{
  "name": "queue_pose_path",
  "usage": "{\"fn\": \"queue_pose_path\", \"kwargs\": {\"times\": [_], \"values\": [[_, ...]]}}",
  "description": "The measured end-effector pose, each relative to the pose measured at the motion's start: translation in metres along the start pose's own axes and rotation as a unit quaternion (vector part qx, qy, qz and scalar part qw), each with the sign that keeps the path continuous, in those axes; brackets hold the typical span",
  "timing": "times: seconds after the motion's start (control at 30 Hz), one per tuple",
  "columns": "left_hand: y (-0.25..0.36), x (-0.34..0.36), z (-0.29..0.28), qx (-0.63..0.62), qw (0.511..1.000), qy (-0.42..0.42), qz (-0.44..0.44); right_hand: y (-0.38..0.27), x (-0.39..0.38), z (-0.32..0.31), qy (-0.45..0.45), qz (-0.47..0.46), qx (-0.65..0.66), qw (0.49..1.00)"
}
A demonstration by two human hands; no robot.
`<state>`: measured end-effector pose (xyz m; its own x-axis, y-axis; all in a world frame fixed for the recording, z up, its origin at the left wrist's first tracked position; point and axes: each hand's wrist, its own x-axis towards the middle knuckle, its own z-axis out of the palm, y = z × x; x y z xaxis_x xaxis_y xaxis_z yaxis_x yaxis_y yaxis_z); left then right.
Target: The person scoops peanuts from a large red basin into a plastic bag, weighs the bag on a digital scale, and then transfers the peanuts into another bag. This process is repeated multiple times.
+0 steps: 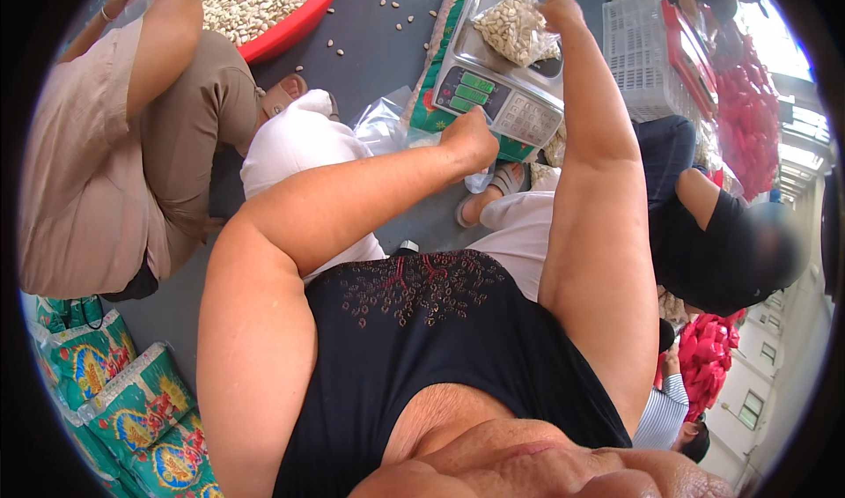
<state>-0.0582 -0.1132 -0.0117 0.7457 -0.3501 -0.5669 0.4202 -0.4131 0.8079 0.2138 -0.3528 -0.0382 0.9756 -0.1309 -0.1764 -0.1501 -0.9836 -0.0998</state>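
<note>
A clear plastic bag of pale nuts (515, 33), which look like pistachios, rests on the steel pan of a digital scale (466, 36). My right hand (559, 14) is closed around the bag's edge at its upper right. Just in front of the scale's lit green display and keypad, my left hand (473, 140) is curled closed. Whatever its fingers hold, if anything, is hidden. Clear plastic film (387, 124) lies left of that hand, and another bit shows just below it. Beneath the scale is a green printed sack (429, 80).
A red tub (304, 22) heaped with loose nuts stands at the far left, with stray nuts on the grey floor. A person sits close on my left, another on my right. White plastic crates (635, 53) and red bags (746, 119) are at right; green packages (141, 401) lie lower left.
</note>
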Motion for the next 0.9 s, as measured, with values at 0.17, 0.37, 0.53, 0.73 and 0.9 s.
{"fn": "queue_pose_path", "kwargs": {"times": [0.17, 0.37, 0.53, 0.73, 0.9], "values": [[-0.012, 0.007, 0.013, 0.027, 0.999, 0.017, 0.031, 0.005, -0.084, -0.048, 0.107, -0.082, 0.111, 0.985], [-0.016, 0.002, 0.013, 0.041, 0.999, 0.024, 0.017, -0.045, -0.243, -0.045, -0.39, -0.173, 0.197, 0.883], [-0.022, 0.006, 0.027, 0.019, 0.997, 0.054, 0.058, -0.037, -0.301, 0.071, -0.214, -0.293, 0.307, 0.88], [-0.012, -0.009, 0.024, -0.148, 0.987, -0.052, 0.042, -0.042, -0.298, 0.154, -0.177, -0.193, 0.279, 0.924], [-0.006, -0.021, 0.021, -0.232, 0.957, -0.163, 0.054, -0.036, -0.301, 0.16, -0.182, -0.179, 0.254, 0.933]]}}
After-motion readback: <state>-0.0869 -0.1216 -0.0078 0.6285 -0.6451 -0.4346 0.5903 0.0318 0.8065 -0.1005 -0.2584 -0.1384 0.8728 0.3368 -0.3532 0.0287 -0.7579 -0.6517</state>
